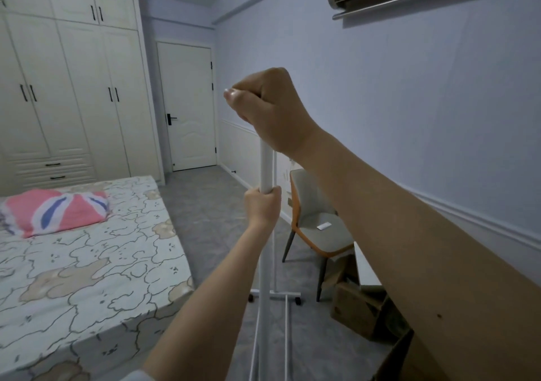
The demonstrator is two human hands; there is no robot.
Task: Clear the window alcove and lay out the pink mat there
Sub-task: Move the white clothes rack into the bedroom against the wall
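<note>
A white metal clothes rack (266,170) on small castors stands upright on the grey floor in front of me. My right hand (269,111) grips the top of its post, fist curled over the end. Lower on the same post, my left hand (262,206) wraps around it. The rack's foot bar with wheels (275,294) rests on the floor below. Neither the pink mat nor the window alcove is in view.
A bed (87,263) with a patterned sheet and a pink flag-print pillow (55,211) fills the left. A grey and orange chair (319,228) and cardboard boxes (360,307) stand by the right wall. A wardrobe (73,88) and a closed door (187,105) are at the back.
</note>
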